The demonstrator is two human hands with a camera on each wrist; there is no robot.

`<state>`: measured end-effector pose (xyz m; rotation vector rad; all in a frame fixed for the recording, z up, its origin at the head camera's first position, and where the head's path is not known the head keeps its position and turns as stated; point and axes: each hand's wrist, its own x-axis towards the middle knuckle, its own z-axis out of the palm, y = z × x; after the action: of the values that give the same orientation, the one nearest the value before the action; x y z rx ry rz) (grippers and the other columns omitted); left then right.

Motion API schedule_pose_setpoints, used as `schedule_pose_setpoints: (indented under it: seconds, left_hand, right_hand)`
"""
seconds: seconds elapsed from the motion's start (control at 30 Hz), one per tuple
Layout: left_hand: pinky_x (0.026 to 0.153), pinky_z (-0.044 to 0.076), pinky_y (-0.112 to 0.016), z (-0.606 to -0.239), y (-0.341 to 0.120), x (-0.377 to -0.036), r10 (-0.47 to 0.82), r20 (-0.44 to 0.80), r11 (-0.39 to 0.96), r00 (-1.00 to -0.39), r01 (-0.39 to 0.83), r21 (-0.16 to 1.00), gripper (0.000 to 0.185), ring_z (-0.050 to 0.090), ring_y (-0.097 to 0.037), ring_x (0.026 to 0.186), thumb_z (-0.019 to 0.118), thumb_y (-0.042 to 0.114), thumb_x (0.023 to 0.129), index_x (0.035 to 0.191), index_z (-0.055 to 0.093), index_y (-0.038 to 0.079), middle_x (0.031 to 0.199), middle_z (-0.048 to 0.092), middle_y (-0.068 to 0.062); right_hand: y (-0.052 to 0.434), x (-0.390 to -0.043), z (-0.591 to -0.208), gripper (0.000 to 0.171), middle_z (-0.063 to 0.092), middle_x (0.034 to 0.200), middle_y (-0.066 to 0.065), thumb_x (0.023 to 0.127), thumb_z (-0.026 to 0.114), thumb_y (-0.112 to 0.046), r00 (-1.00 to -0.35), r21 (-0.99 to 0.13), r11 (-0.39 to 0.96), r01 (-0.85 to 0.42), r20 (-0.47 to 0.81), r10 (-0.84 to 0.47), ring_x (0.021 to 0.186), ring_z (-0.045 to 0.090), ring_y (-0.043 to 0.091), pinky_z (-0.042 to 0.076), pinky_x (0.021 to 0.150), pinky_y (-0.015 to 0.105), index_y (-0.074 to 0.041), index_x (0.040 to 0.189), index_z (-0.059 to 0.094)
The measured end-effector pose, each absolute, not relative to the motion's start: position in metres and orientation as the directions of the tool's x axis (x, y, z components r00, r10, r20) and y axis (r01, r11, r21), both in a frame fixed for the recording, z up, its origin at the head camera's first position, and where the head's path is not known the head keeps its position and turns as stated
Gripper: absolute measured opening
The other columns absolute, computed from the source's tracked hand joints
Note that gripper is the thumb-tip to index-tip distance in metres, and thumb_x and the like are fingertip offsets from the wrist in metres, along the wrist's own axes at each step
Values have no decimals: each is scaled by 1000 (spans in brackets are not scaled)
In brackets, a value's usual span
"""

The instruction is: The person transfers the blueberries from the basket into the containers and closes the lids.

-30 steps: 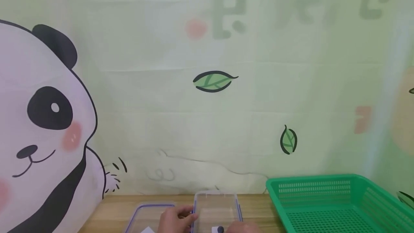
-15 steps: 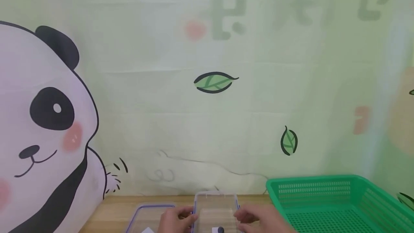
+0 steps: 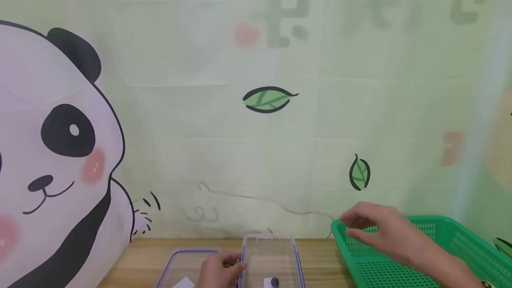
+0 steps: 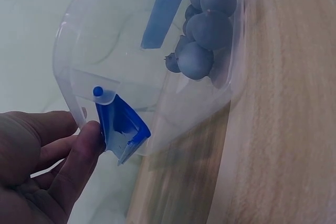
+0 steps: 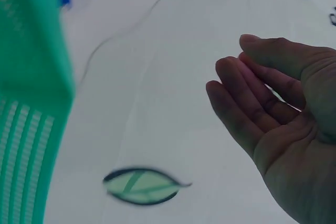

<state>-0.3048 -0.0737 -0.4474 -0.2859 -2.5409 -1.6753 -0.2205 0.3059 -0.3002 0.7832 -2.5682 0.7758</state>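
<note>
My left hand pinches the near-left edge of a clear plastic food container. In the left wrist view, thumb and fingertips meet at the container's corner, beside a blue latch that hangs folded out. Several blueberries lie clustered inside it. The head view shows only one dark berry next to a white patch, at the bottom edge of the frame. My right hand hovers over the left part of a green plastic basket, its fingers loosely bent and holding nothing.
Left of the container lies another clear plastic piece with a blue edge and a white patch; whether box or lid, I cannot tell. All stand on a wooden table. Behind rises a pale green cloth printed with a panda and leaves.
My right hand has left the container's right side and moved up and right over the basket. The left hand keeps its hold on the container.
</note>
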Motion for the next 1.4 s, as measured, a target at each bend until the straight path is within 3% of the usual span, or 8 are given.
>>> schedule_pose_setpoints:
  seconds: [0.37, 0.83, 1.2, 1.4]
  left_hand:
    - [65, 64, -33, -449, -73, -309, 100, 111, 417, -989, 143, 898, 30, 71, -16, 73, 82, 8, 93, 117, 74, -10, 86, 72, -2]
    - [67, 64, -33, -447, -72, -309, 98, 70, 429, -993, 106, 897, 30, 71, -16, 77, 81, 9, 95, 118, 74, -10, 88, 73, -3]
    - [66, 63, -34, -447, -75, -311, 123, 102, 457, -987, 147, 877, 31, 70, -16, 73, 81, 13, 95, 116, 74, -9, 86, 73, -1]
    - [67, 63, -35, -447, -75, -311, 117, 87, 473, -989, 132, 871, 30, 70, -17, 73, 81, 13, 95, 115, 75, -7, 87, 74, -1]
  right_hand:
    - [359, -253, -319, 15, 75, 103, -2, 98, 78, -14, -876, -624, 619, -477, 281, -392, 91, 71, 9, 61, 77, 27, -7, 111, 75]
    - [408, -293, -361, 16, 75, 110, 14, 99, 73, -4, -845, -780, 498, -379, 72, -530, 98, 72, 19, 63, 79, 32, 2, 114, 75]
    - [406, -306, -385, 18, 73, 105, 22, 94, 69, 7, -786, -812, 487, -322, -57, -615, 93, 70, 25, 62, 78, 31, 7, 112, 73]
    - [403, -310, -401, 19, 73, 102, 18, 93, 70, 6, -765, -829, 500, -251, -147, -627, 89, 67, 24, 59, 74, 30, 6, 111, 74]
